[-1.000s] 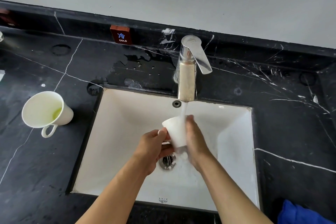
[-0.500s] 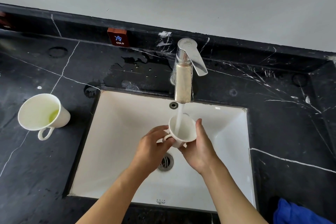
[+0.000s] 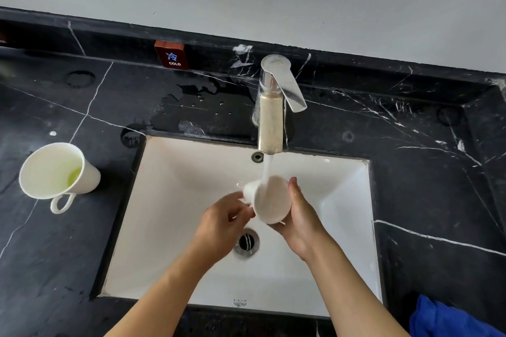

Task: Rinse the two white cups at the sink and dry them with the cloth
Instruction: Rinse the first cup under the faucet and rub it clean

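Two bare forearms enter from the bottom edge, each ending in a bare hand: the left hand [image 3: 223, 223] and the right hand [image 3: 299, 224]. Both arms show uncovered from the frame edge to the fingertips. The right hand's fingers [image 3: 294, 190] look wet and glistening.

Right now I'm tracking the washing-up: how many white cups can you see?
2. One cup is held in both hands under the tap's stream over the sink; the other stands on the counter left of the sink.
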